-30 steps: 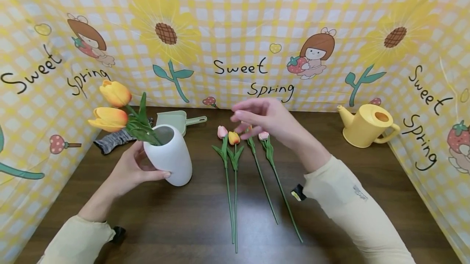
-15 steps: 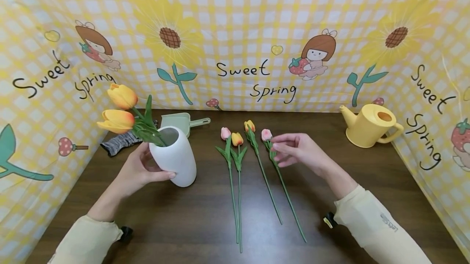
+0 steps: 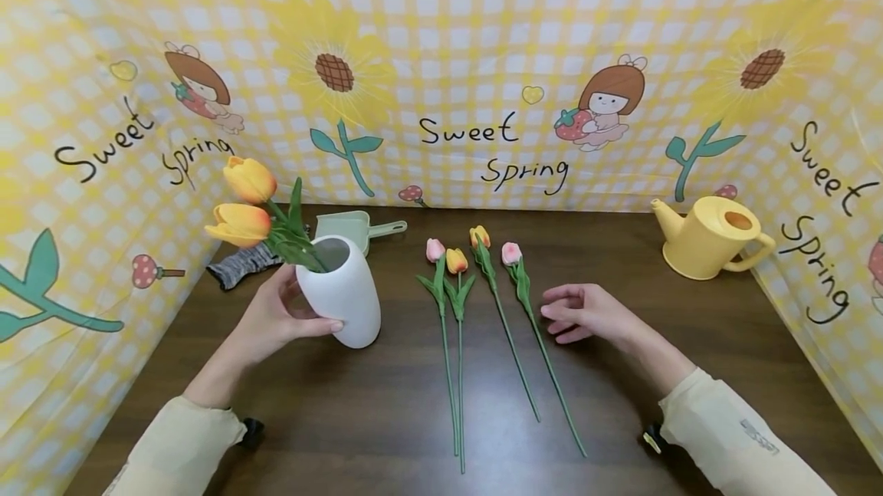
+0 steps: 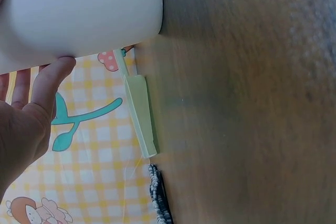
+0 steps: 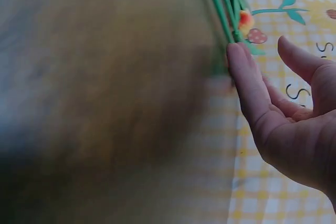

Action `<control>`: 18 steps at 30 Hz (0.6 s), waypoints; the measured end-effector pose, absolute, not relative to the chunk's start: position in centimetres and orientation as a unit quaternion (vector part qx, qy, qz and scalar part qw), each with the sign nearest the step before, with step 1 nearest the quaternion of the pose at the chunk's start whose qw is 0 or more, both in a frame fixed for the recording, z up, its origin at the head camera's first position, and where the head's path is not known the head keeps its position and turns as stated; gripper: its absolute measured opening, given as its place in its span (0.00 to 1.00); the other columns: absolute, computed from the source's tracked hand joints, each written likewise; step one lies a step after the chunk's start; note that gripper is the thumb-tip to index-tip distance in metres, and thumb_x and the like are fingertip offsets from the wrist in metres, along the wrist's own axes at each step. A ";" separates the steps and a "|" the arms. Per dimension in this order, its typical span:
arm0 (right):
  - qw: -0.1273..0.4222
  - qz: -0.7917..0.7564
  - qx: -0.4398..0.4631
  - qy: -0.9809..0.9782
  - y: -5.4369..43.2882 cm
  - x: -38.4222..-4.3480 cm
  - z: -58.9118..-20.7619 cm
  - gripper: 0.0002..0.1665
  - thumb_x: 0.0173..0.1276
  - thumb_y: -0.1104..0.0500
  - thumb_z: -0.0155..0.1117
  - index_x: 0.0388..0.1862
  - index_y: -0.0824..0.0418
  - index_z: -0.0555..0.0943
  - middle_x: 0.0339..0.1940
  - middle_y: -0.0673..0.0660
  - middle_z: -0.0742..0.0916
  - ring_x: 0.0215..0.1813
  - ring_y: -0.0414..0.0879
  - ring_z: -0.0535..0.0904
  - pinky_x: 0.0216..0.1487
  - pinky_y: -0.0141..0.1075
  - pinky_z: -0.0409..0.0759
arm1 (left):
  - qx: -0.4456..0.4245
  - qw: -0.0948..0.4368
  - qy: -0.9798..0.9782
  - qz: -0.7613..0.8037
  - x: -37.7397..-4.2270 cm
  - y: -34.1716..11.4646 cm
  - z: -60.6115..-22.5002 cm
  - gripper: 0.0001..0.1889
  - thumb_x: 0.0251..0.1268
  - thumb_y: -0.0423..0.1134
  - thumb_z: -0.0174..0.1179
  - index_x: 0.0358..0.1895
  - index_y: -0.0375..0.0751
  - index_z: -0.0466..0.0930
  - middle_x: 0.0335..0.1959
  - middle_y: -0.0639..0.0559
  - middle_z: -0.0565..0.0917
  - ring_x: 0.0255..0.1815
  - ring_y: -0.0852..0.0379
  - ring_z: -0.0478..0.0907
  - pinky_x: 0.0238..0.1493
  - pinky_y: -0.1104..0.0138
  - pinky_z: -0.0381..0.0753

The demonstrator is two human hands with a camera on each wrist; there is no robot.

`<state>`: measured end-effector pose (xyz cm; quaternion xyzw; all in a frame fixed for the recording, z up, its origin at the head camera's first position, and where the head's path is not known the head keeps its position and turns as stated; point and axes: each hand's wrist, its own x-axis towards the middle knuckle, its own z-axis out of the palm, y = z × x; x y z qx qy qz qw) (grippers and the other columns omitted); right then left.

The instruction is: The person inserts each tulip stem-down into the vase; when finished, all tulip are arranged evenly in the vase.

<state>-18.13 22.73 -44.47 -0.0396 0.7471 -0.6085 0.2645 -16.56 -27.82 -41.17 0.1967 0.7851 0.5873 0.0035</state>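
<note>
My left hand [image 3: 272, 320] grips the white vase [image 3: 348, 304] round its side, thumb across the front. The vase leans to the left. Two yellow-orange tulips [image 3: 240, 224] with green leaves stick out of its mouth over the left rim. On the table lie a pink tulip [image 3: 511, 254] and a yellow one [image 3: 479, 237], with another pink tulip [image 3: 435, 251] and an orange-yellow tulip [image 3: 456, 261] side by side to their left. Just right of the rightmost stem, my right hand [image 3: 596, 316] holds nothing, its fingers loosely bent and thumb apart.
Behind the vase lies a pale green dustpan [image 3: 343, 226], with a grey knitted item [image 3: 243, 266] to its left. A yellow watering can [image 3: 704, 239] stands at the back right. Checked cloth [image 3: 386, 36] walls in the back and sides of the brown table [image 3: 386, 419].
My right hand has come down from over the tulip heads and shifted right, toward me, to beside the rightmost stem. The left hand still holds the vase; the head view has turned slightly left.
</note>
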 end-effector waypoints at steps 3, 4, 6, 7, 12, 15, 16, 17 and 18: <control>0.273 -0.605 -0.034 0.748 23.0 -17.9 -45.0 0.37 0.72 0.56 0.69 0.70 0.76 0.67 0.51 0.66 0.86 0.46 0.56 0.87 0.46 0.49 0.89 | 0.195 0.001 0.789 0.583 -16.6 -27.9 -41.2 0.50 0.41 0.22 0.80 0.72 0.46 0.67 0.58 0.46 0.80 0.56 0.53 0.80 0.41 0.56 0.90; 0.277 -0.604 -0.029 0.747 23.1 -17.9 -45.1 0.38 0.71 0.56 0.69 0.70 0.77 0.67 0.51 0.66 0.86 0.46 0.56 0.87 0.46 0.49 0.89 | 0.194 0.002 0.789 0.583 -16.5 -27.8 -41.2 0.50 0.41 0.22 0.81 0.72 0.46 0.67 0.58 0.46 0.80 0.56 0.53 0.80 0.41 0.56 0.90; 0.285 -0.598 -0.022 0.749 23.2 -17.8 -45.3 0.38 0.71 0.56 0.70 0.69 0.77 0.67 0.51 0.66 0.87 0.45 0.55 0.87 0.45 0.49 0.89 | 0.192 0.002 0.791 0.581 -16.5 -27.9 -41.4 0.50 0.41 0.22 0.81 0.72 0.46 0.67 0.58 0.46 0.80 0.56 0.54 0.80 0.41 0.56 0.90; 0.288 -0.594 -0.018 0.751 23.2 -17.8 -45.4 0.38 0.71 0.56 0.70 0.69 0.77 0.68 0.50 0.66 0.87 0.45 0.55 0.88 0.45 0.49 0.89 | 0.191 0.004 0.790 0.582 -16.5 -27.9 -41.4 0.50 0.41 0.23 0.81 0.72 0.46 0.66 0.58 0.46 0.79 0.57 0.54 0.80 0.41 0.56 0.90; 0.282 -0.568 0.010 0.773 22.6 -18.2 -45.6 0.35 0.66 0.53 0.75 0.61 0.75 0.74 0.42 0.63 0.89 0.38 0.53 0.88 0.40 0.46 0.90 | 0.189 0.002 0.790 0.583 -16.6 -27.7 -41.4 0.51 0.40 0.23 0.81 0.72 0.47 0.66 0.59 0.45 0.79 0.57 0.53 0.80 0.41 0.55 0.89; 0.279 -0.545 0.017 0.791 21.9 -18.4 -45.5 0.34 0.62 0.52 0.78 0.56 0.74 0.76 0.36 0.60 0.90 0.34 0.51 0.88 0.36 0.44 0.90 | 0.191 -0.002 0.792 0.579 -16.6 -27.7 -41.4 0.51 0.41 0.23 0.81 0.73 0.47 0.66 0.59 0.45 0.79 0.57 0.54 0.80 0.41 0.56 0.90; 0.279 -0.535 0.016 0.797 21.7 -18.4 -45.4 0.34 0.61 0.52 0.79 0.55 0.73 0.76 0.35 0.60 0.89 0.33 0.51 0.88 0.35 0.44 0.90 | 0.191 -0.003 0.793 0.579 -16.6 -27.7 -41.3 0.51 0.41 0.23 0.81 0.73 0.47 0.66 0.59 0.46 0.79 0.57 0.54 0.80 0.41 0.57 0.90; 0.278 -0.527 0.015 0.803 21.4 -18.3 -45.4 0.34 0.60 0.51 0.80 0.54 0.73 0.77 0.34 0.59 0.89 0.31 0.50 0.87 0.34 0.44 0.90 | 0.191 -0.003 0.793 0.578 -16.6 -27.7 -41.3 0.51 0.41 0.23 0.81 0.73 0.47 0.66 0.59 0.46 0.79 0.57 0.55 0.80 0.41 0.57 0.90; 0.278 -0.518 0.014 0.809 21.1 -18.3 -45.4 0.34 0.59 0.50 0.80 0.53 0.72 0.77 0.33 0.59 0.89 0.30 0.50 0.87 0.33 0.44 0.90 | 0.191 -0.004 0.793 0.578 -16.5 -27.7 -41.3 0.51 0.41 0.23 0.81 0.73 0.47 0.66 0.59 0.46 0.79 0.57 0.54 0.79 0.41 0.57 0.90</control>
